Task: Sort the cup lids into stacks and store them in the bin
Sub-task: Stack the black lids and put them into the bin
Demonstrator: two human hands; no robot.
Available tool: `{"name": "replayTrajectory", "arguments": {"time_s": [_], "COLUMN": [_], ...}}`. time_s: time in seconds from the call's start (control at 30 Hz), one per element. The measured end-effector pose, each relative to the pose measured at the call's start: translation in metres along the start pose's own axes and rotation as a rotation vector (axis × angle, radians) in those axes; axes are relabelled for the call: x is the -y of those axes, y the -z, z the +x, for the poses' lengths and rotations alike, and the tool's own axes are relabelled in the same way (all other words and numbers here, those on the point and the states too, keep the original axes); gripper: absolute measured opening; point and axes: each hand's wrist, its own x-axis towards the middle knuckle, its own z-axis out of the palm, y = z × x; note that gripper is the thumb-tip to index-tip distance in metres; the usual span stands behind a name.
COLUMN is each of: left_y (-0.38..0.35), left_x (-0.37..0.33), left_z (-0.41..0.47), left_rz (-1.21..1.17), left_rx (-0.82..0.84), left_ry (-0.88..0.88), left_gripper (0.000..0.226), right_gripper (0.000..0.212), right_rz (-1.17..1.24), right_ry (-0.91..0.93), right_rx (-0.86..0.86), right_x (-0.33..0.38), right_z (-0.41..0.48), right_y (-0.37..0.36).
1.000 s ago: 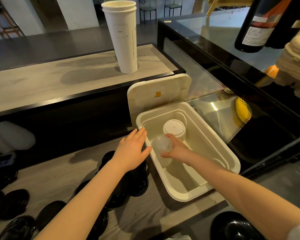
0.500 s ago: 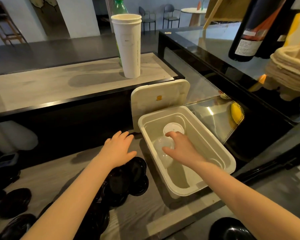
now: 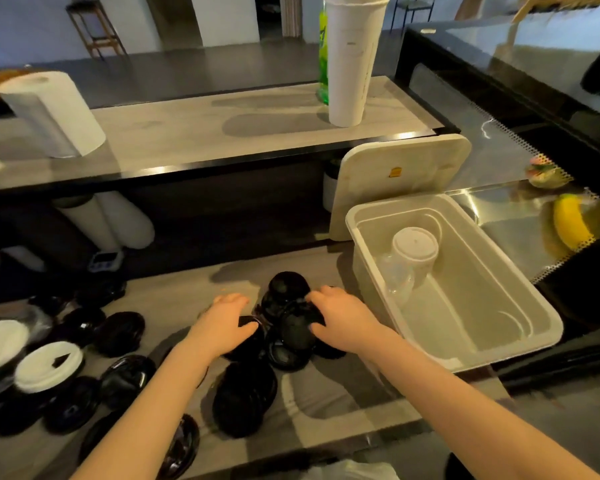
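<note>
A cream plastic bin [image 3: 520,317] stands open on the counter at the right. Inside it are a stack of white lids [image 3: 414,244] and, leaning beside that, a stack of clear lids [image 3: 397,275]. Just left of the bin lies a heap of black lids [image 3: 284,306]. My left hand [image 3: 227,323] rests on the heap's left side, fingers curled over a black lid. My right hand [image 3: 340,322] grips the heap's right side. More black lids [image 3: 245,398] lie nearer me, and black lids [image 3: 120,332] and white lids [image 3: 47,365] are scattered at the left.
The bin's cover [image 3: 399,181] leans upright behind it. On the raised shelf stand a tall stack of white cups [image 3: 350,60], a green bottle [image 3: 323,64] and a paper towel roll [image 3: 49,112]. A glass display case [image 3: 534,168] with a banana borders the right.
My right hand left the clear lids in the bin and moved out left onto the black lid heap. My left hand shifted down onto the same heap. The view swung left.
</note>
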Motion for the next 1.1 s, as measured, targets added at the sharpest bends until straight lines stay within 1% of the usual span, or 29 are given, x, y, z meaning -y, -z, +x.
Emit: {"name": "replayTrajectory", "arguments": {"time_s": [0.1,0.17,0.23,0.33,0.43,0.53,0.63,0.73,0.83,0.9,1.0,1.07,1.1], "left_y": [-0.015,-0.023,-0.031,-0.039,-0.045,-0.048,-0.052,-0.051,-0.052,-0.056,-0.060,-0.059,-0.057], "left_x": [0.026,0.038,0.046,0.052,0.055,0.058,0.061,0.061,0.059,0.058,0.054,0.054,0.056], "left_z": [0.002,0.004,0.007,0.013,0.021,0.028,0.035,0.042,0.044,0.045,0.041,0.040,0.040], "left_rz": [-0.009,-0.022,-0.043,-0.031,-0.036,-0.064,-0.066,-0.050,-0.079,-0.215,-0.511,-0.610,-0.654], "left_rx": [0.063,0.093,0.138,0.173,0.180,0.163,0.152,0.125,0.090,0.080,0.091,0.023,-0.029], "left_ry": [0.130,0.188,0.197,0.166,0.157,0.177,0.198,0.196,0.235,0.269,0.306,0.336,0.344], "left_gripper": [0.067,0.074,0.084,0.089,0.090,0.093,0.091,0.087,0.096,0.095,0.082,0.068,0.056], "right_gripper": [0.087,0.099,0.100,0.094,0.093,0.093,0.094,0.099,0.107,0.110,0.104,0.099,0.098], "right_rz": [-0.120,-0.232,-0.288,-0.246,-0.136,0.031,0.248,0.383,0.511,0.592,0.683,0.696,0.708], "right_ry": [-0.027,-0.004,0.007,-0.004,0.006,-0.006,-0.057,-0.109,-0.182,-0.255,-0.311,-0.307,-0.299], "right_rx": [0.173,0.238,0.268,0.246,0.181,0.080,-0.049,-0.111,-0.151,-0.173,-0.198,-0.195,-0.193], "right_x": [0.007,0.009,0.012,0.015,0.015,0.015,0.018,0.022,0.026,0.030,0.035,0.038,0.040], "right_z": [0.010,0.016,0.022,0.026,0.025,0.021,0.014,0.010,0.010,0.011,0.013,0.015,0.016], "right_y": [-0.025,-0.037,-0.043,-0.048,-0.050,-0.045,-0.038,-0.032,-0.030,-0.031,-0.033,-0.036,-0.036]}}
